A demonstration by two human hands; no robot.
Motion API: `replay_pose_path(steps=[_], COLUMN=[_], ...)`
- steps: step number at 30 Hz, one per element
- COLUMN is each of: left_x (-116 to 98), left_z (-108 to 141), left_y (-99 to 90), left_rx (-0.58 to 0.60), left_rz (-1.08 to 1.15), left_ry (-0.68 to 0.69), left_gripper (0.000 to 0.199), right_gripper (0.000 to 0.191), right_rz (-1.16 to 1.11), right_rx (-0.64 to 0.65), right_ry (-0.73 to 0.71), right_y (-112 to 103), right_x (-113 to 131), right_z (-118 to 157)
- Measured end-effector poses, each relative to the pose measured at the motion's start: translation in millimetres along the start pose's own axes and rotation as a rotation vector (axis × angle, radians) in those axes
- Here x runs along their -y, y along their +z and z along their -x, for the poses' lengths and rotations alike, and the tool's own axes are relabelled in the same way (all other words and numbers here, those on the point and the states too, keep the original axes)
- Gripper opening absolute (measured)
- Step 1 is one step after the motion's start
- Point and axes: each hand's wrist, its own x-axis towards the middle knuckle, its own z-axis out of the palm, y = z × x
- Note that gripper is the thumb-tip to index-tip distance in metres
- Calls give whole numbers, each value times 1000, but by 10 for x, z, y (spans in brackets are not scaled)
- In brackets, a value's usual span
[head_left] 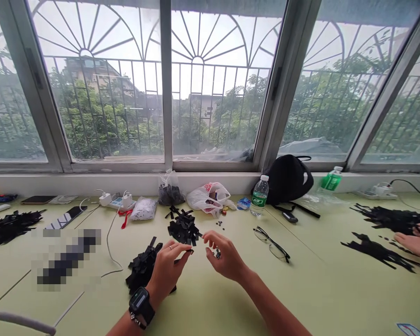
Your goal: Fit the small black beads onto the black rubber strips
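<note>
My left hand [168,266], wearing a ring and a black watch, pinches a small black piece [191,251] between thumb and forefinger. Beneath and beside it lies a pile of short black strips [140,266]. Several small dark round pieces [217,253] sit in the curled fingers of my right hand [226,256]. Its fingertips are at the edge of a second pile of black strips [184,226], by the end of one strip; whether they grip that strip I cannot tell. A few loose round pieces [220,223] lie on the table behind my right hand.
Eyeglasses [272,245] lie to the right, with a water bottle [259,196] and black cap [290,179] behind. A white cable [108,242] crosses at left. Another person's hand [416,245] is by black strips [381,252] at far right. Plastic bags [210,198] line the sill.
</note>
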Motion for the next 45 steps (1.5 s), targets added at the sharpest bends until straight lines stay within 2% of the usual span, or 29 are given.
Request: replay_pose_path(steps=[4, 7, 11, 14, 22, 25, 29, 31, 34, 36, 39, 42, 45], left_x=[-6, -11, -20, -18, -13, -7, 54, 99, 157, 177, 179, 151, 117], left_z=[-11, -24, -40, -44, -61, -110, -134, -101, -29, 2, -4, -45, -69], left_y=[-10, -16, -30, -39, -101, -230, -519, -669, -829, -874, -879, -871, -876], left_rx=[-35, -78, -84, -81, -87, -20, 112, 181, 329, 379, 421, 406, 316], left_rz=[-26, -34, -38, -56, -219, -311, -391, -388, -347, -334, -351, -388, -413], left_ry=[-26, -35, -64, -79, -126, -115, -144, -161, -150, -159, -173, -178, -175], left_gripper=[18, 17, 20, 22, 22, 15, 10, 12, 16, 18, 8, 11, 14], right_gripper=[25, 29, 40, 38, 25, 14, 16, 17, 18, 17, 17, 16, 16], right_rz=[-69, -111, -283, -352, -257, -141, -5, 59, 120, 142, 127, 83, 45], right_rx=[187, 237, 182, 127, -7, -33, -186, -197, -145, -95, -10, 72, 127], right_ry=[-33, -18, 21, 52, 157, 149, 201, 243, 285, 283, 268, 281, 288], right_y=[11, 119, 273, 311, 385, 301, 43, -68, -143, -145, -128, -123, -124], right_x=[107, 145, 164, 168, 1, -101, -313, -431, -546, -561, -528, -510, -532], right_z=[-117, -216, -261, -256, -221, -218, -236, -232, -210, -194, -168, -135, -99])
